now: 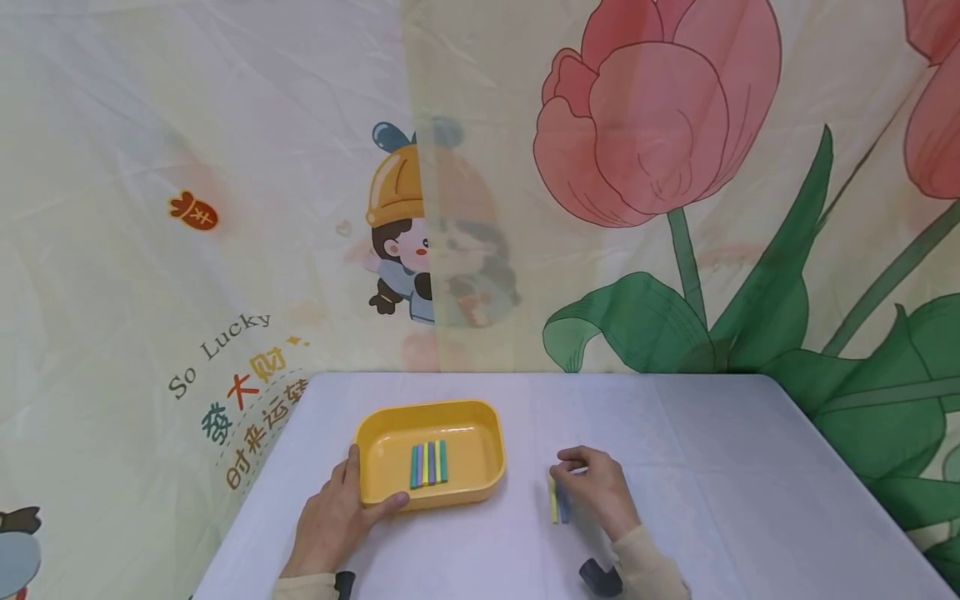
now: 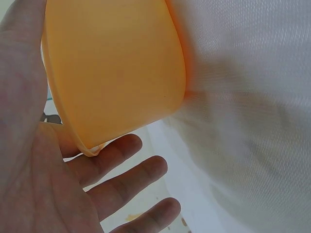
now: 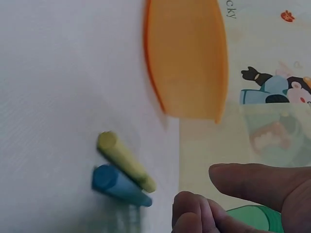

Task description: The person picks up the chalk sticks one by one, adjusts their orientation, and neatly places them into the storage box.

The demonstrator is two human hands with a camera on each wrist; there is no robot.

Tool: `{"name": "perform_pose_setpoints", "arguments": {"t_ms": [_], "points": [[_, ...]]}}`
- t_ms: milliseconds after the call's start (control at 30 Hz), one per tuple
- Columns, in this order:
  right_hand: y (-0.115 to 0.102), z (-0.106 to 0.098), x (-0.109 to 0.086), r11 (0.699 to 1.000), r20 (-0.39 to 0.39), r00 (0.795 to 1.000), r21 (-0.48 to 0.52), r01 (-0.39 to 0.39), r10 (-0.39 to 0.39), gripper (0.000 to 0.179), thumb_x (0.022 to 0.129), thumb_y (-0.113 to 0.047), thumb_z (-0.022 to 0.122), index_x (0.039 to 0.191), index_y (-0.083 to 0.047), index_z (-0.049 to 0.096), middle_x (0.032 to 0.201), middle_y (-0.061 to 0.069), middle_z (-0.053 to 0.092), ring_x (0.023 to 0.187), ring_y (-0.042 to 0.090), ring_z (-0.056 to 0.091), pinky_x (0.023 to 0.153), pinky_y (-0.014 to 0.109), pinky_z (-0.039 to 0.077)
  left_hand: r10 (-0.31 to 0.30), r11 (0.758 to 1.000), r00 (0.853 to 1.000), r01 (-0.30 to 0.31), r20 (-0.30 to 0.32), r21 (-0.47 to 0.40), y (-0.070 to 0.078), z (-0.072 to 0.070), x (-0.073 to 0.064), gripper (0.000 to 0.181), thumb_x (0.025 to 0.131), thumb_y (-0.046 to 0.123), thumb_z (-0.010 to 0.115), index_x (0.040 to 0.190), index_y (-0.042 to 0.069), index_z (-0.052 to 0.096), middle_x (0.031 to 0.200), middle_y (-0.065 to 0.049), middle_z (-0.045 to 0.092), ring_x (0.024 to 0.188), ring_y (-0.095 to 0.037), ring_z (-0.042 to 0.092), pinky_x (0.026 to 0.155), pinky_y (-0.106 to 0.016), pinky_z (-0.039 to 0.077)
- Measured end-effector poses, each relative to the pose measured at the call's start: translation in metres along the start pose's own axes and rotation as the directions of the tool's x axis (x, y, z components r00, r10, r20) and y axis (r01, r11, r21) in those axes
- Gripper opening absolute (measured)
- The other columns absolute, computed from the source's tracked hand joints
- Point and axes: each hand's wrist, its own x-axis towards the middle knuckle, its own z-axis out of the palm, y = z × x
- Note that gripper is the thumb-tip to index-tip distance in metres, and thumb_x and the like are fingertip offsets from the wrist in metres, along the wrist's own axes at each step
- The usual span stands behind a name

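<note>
A yellow tray (image 1: 468,497) stands on the white table. My left hand (image 1: 330,521) holds its near left corner, the thumb over the front rim and a finger along the left side. In the left wrist view, the other fingers (image 2: 129,187) spread out below the tray's wall (image 2: 116,73). Several chalk sticks (image 1: 428,463) in teal, purple and yellow lie side by side in the tray. To the right, a yellow chalk stick (image 3: 124,160) and a blue chalk stick (image 3: 119,184) lie on the cloth. Close over their far ends is my right hand (image 1: 596,487), thumb and fingertips apart.
White cloth covers the table (image 1: 750,500). Behind it hangs a printed backdrop (image 1: 480,350) with tulips, a cartoon figure and lettering. A dark strap (image 1: 600,577) shows at the right wrist.
</note>
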Motion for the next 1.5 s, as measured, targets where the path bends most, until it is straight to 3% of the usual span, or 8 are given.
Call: {"name": "perform_pose_setpoints", "arguments": {"t_ms": [267,533,1500], "points": [[0.016,0.003,-0.001,0.995,0.059,0.998,-0.091,-0.034,0.039,0.027,0.083,-0.021,0.08,0.101,-0.002,0.074,0.085,0.001,0.07,0.077,0.016,0.064,0.067,0.035,0.057,-0.002,1.0,1.0,0.002,0.0,0.001,0.0,0.0,0.0,0.134,0.076,0.085,0.062,0.156,-0.013,0.015,0.145,-0.037,0.043,0.116,-0.051,0.057,0.096,-0.061,0.05],[0.018,0.012,-0.001,0.983,0.033,0.997,-0.17,-0.07,0.077,0.023,0.082,-0.017,0.081,0.097,-0.002,0.073,0.082,0.001,0.067,0.073,0.015,0.061,0.064,0.033,0.057,0.006,1.0,1.0,-0.006,0.0,-0.003,0.001,-0.002,0.0,0.134,0.075,0.086,0.06,0.156,-0.012,0.017,0.144,-0.038,0.044,0.116,-0.051,0.058,0.094,-0.061,0.051],[0.002,0.023,0.001,0.961,-0.029,0.989,-0.234,-0.145,0.142,0.014,0.084,-0.007,0.077,0.093,0.001,0.07,0.077,0.004,0.065,0.07,0.017,0.064,0.06,0.032,0.059,-0.01,1.0,1.0,0.01,0.003,0.004,0.001,-0.002,0.0,0.133,0.075,0.085,0.062,0.156,-0.011,0.017,0.143,-0.037,0.045,0.113,-0.05,0.059,0.094,-0.06,0.051]]}}
